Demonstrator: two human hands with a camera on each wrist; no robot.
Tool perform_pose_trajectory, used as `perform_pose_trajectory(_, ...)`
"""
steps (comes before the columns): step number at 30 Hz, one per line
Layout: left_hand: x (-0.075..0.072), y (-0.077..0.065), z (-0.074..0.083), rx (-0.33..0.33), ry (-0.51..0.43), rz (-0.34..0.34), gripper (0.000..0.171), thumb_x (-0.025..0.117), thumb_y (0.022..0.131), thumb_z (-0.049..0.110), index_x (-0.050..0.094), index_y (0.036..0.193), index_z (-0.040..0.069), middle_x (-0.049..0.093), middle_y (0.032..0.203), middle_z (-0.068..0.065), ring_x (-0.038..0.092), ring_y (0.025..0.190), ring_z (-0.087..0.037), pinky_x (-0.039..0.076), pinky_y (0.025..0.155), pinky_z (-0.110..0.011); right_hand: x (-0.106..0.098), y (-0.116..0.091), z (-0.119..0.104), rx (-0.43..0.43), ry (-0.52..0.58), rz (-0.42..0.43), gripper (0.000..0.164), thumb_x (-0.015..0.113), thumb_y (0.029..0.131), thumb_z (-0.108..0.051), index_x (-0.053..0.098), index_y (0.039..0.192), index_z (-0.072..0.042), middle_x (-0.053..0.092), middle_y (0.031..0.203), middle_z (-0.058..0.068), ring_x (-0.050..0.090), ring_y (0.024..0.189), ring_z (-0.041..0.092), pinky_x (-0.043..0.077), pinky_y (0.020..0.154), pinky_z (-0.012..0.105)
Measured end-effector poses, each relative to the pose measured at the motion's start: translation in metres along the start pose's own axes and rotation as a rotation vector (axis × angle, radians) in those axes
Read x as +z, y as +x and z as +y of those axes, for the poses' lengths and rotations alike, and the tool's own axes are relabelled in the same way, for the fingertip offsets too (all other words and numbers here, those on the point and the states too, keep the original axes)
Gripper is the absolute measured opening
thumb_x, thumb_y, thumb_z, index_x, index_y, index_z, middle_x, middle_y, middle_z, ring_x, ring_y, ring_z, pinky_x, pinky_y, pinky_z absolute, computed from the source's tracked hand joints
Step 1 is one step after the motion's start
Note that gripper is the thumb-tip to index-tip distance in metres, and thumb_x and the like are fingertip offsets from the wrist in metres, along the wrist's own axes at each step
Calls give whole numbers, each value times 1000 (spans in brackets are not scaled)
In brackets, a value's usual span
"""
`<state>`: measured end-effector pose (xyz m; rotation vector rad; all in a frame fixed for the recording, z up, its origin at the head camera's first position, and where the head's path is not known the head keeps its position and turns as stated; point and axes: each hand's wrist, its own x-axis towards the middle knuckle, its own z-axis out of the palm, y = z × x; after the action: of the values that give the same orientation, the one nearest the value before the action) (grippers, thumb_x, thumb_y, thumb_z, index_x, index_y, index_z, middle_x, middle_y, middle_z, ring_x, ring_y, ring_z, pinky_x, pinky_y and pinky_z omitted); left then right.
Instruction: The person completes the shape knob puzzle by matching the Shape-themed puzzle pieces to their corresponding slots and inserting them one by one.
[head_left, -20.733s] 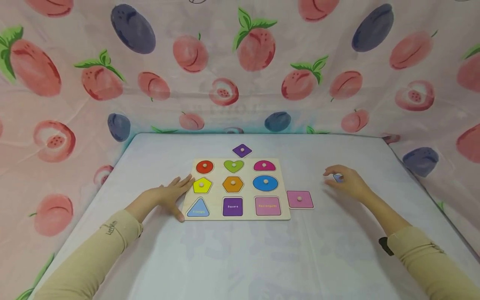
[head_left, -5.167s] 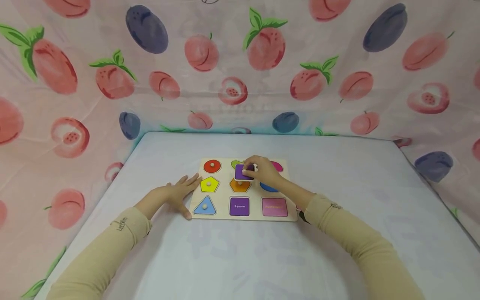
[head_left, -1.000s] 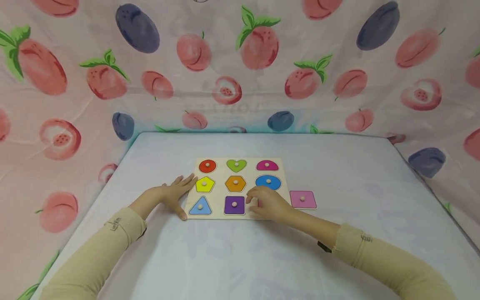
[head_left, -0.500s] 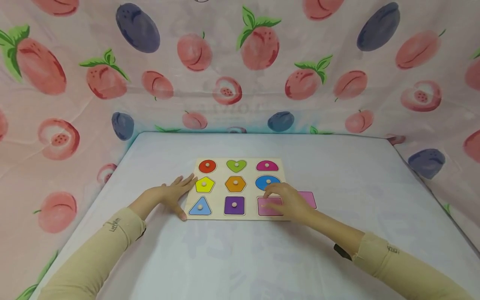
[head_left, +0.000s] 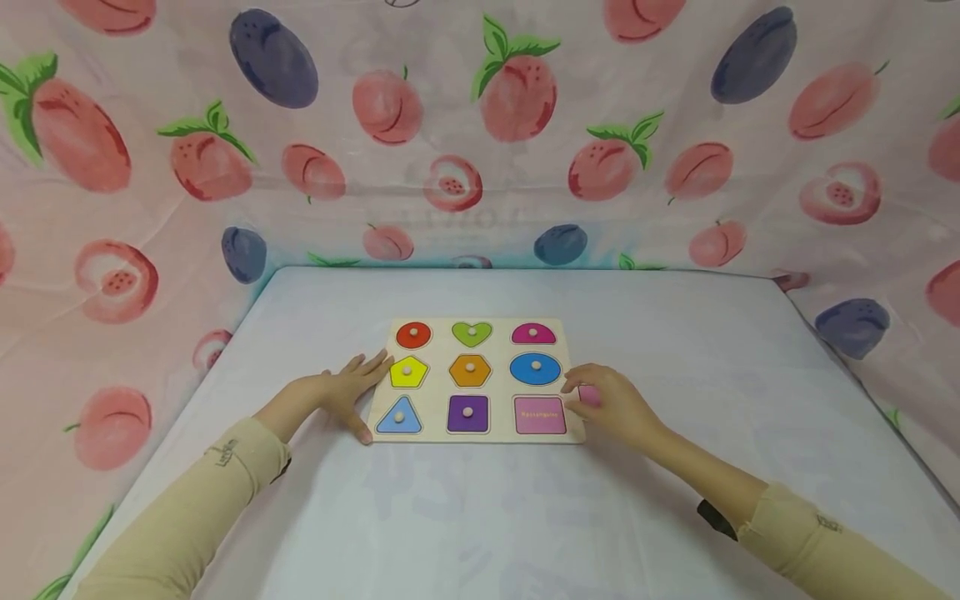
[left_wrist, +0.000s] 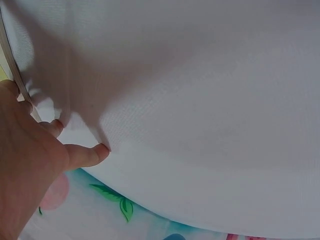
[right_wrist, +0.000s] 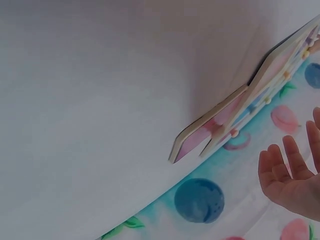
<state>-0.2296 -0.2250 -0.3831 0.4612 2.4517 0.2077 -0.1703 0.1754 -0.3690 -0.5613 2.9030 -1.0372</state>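
Note:
A wooden shape puzzle board (head_left: 502, 385) lies flat on the table. Its pink rectangle recess (head_left: 539, 416), labelled "Rectangular", is bare. A purple square piece (head_left: 458, 421) sits in the middle of the front row, beside a blue triangle piece (head_left: 398, 427). My left hand (head_left: 345, 393) rests spread at the board's left edge, fingertips on its rim. My right hand (head_left: 618, 408) hovers over a pink rectangle piece (head_left: 590, 395) at the board's right side, fingers loosely bent, thumb and forefinger apart. Most of that piece is hidden by the hand; in the right wrist view the pink piece (right_wrist: 195, 141) lies against the board.
Other knobbed pieces fill the board's back rows, among them a red circle (head_left: 413, 340), a green heart (head_left: 465, 337) and a blue oval (head_left: 525, 375). White cloth covers the table (head_left: 465, 517). A fruit-print curtain (head_left: 517, 183) rises behind and at both sides.
The purple square, earlier held over the board, now sits in its recess; the blue triangle is also in its place. Over the last second my right hand moved right, to the pink rectangle.

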Motion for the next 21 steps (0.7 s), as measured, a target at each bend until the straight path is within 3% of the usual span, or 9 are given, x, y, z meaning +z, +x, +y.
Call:
perform_pose_trajectory(11,-2,-6,4,13,-22,9,127,83,62,47,3,152,11,-8,159,-13,-6,144,-44,8,102,-77,-15,-6,30,-36,-12,4,13,70,81,-3,67,94,-4,63,116,21,54,113,42,43,96,59)
perform_pose_trajectory(21,0,-3,4,-1,-15,0,128,84,61,47,1,152,11,-11,159,-12,-8,144,-43,8,102,-77,-21,-9,60,-23,-29,-10,20,73,80,-6,68,98,-2,63,115,21,57,111,38,50,89,53)
